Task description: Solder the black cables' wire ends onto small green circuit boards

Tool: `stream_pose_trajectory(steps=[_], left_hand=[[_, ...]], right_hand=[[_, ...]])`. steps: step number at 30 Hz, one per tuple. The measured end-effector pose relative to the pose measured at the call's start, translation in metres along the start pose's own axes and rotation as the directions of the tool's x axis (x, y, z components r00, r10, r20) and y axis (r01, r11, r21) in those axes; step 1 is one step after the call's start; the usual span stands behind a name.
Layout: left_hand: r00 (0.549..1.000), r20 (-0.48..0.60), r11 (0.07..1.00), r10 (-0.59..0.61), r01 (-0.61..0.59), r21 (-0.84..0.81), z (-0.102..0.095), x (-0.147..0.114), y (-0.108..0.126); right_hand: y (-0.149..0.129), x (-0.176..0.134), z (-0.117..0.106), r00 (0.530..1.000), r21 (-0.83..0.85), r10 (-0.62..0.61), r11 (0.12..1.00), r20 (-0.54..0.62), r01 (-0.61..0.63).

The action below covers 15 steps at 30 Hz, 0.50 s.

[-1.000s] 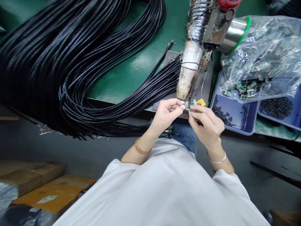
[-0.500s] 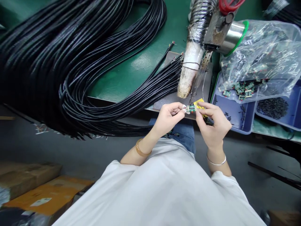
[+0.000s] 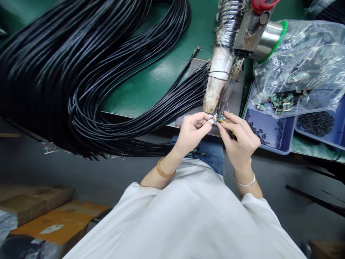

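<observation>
A small green circuit board (image 3: 222, 117) sits between my two hands, just under the tip of a fixed soldering iron (image 3: 229, 88). My left hand (image 3: 196, 128) is closed in a pinch at the board's left end, where thin coloured wire ends (image 3: 210, 117) show at the fingertips. Closed on the board's right side is my right hand (image 3: 238, 135), thumb and forefinger pressed together. The fingers cover much of the board, and whether the iron tip touches it cannot be made out. A bit of yellow (image 3: 223, 122) shows beside the right fingers.
A large bundle of black cables (image 3: 129, 118) covers the left of the green table (image 3: 159, 72). A taped duct (image 3: 217, 72) hangs beside the iron, with a solder spool (image 3: 269, 41) above. At right, blue trays (image 3: 286, 138) hold small black parts and a plastic bag (image 3: 304, 64) of circuit boards.
My right hand has moved left and slightly up, nearer my left hand. The board has risen towards the iron tip and is turned, with more of it covered.
</observation>
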<state>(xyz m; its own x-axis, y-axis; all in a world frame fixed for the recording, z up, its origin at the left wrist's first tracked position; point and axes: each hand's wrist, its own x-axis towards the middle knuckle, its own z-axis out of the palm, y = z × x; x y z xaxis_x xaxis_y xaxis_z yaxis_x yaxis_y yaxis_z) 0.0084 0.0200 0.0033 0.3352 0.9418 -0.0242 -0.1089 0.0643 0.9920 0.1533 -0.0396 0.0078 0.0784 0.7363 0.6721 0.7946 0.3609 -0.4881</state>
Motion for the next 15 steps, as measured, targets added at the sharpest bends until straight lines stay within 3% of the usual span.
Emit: stream_pose_trajectory(steps=[10,15], left_hand=[[0.999,0.034,0.999,-0.041,0.042,-0.02,0.0002,-0.0019,-0.0093],[0.996,0.084,1.0,-0.017,0.017,-0.001,0.0026,-0.0067,-0.0086]], right_hand=[[0.006,-0.0054,-0.0013,1.0,0.031,-0.008,0.999,0.02,0.007],[0.0053,-0.0034,-0.0062,0.989,0.022,0.15,0.988,0.011,-0.15]])
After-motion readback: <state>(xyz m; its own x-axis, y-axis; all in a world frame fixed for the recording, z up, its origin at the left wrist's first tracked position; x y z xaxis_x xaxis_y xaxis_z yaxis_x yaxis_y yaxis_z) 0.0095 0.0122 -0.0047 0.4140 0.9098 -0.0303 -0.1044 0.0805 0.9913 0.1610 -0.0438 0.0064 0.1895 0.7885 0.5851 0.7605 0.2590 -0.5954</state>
